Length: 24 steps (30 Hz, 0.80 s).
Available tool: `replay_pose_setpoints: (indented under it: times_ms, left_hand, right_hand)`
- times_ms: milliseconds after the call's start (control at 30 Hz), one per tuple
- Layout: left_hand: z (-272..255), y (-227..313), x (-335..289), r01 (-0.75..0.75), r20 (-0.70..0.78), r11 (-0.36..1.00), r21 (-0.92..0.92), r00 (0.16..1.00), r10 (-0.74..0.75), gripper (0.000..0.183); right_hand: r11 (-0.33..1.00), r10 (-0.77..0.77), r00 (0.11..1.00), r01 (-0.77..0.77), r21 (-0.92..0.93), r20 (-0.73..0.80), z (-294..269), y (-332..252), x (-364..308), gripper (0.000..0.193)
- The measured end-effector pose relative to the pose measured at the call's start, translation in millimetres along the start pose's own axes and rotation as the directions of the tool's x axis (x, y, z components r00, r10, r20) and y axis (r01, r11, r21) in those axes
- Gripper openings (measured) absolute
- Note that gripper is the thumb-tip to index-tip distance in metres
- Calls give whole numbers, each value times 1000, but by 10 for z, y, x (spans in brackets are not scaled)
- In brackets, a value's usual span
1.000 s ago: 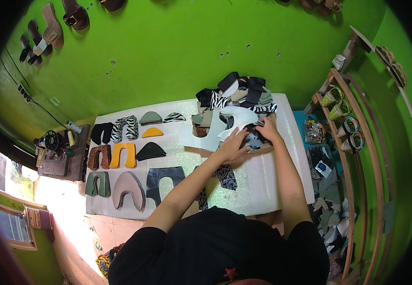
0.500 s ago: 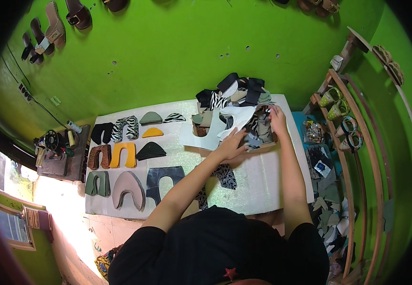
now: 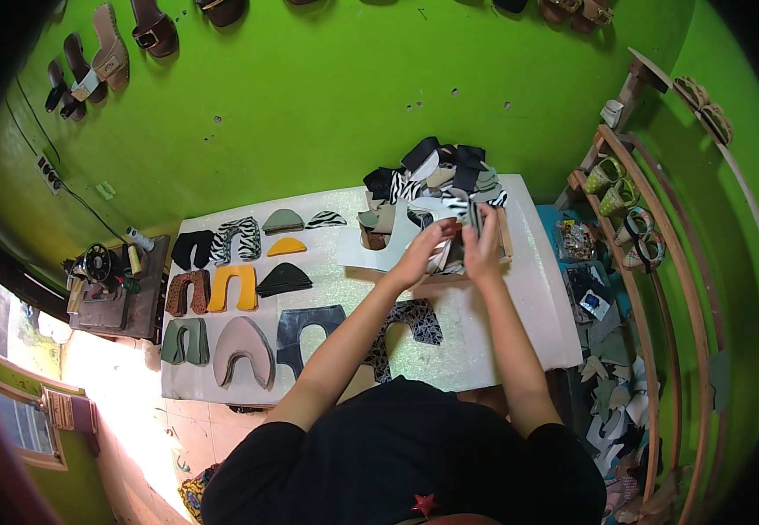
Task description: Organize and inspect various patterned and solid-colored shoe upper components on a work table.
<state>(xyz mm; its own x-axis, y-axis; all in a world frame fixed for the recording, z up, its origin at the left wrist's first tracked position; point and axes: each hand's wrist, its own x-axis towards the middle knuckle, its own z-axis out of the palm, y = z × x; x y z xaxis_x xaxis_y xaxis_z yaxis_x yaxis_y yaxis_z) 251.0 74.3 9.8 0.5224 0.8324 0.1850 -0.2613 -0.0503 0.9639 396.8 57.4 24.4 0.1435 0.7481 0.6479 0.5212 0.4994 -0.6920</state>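
Observation:
My right hand (image 3: 482, 247) is raised over a cardboard box (image 3: 505, 238) of loose scraps, its fingers closed on a small bundle of cut pieces (image 3: 475, 215) with dark and pale edges. My left hand (image 3: 421, 254) is beside it with bent fingers meeting the bundle's near side; what they grip is partly hidden. A zebra-print piece (image 3: 455, 206) shows just beyond the fingertips. Beside my left hand lies a white sheet with a curved cutout (image 3: 371, 258), resting over the box's left part. Behind the box is a heap of black, grey and zebra-print scraps (image 3: 436, 171).
To the left, the white table (image 3: 520, 341) carries stacks of arch-shaped pieces (image 3: 244, 354) and half-round pieces (image 3: 283, 278). A sewing machine (image 3: 99, 267) stands left. Wooden racks with sandals (image 3: 620, 199) and a scrap pile (image 3: 611, 367) are at the right.
My right hand has moved left and nearer from the box's far right corner, now holding a bundle of pieces. My left hand has lifted off the white sheet and turned toward it.

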Motion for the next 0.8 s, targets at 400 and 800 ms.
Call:
replay_pose_setpoints:
  times_ms: [400,800]
  left_hand:
    - [-329,339,-413,233,62,728,-645,965,-254,54]
    - [-676,354,-886,253,-74,945,-208,959,-273,38]
  right_hand:
    - [982,-155,966,173,-74,205,433,-522,-754,48]
    - [994,-83,974,95,-47,212,747,-792,-1066,32]
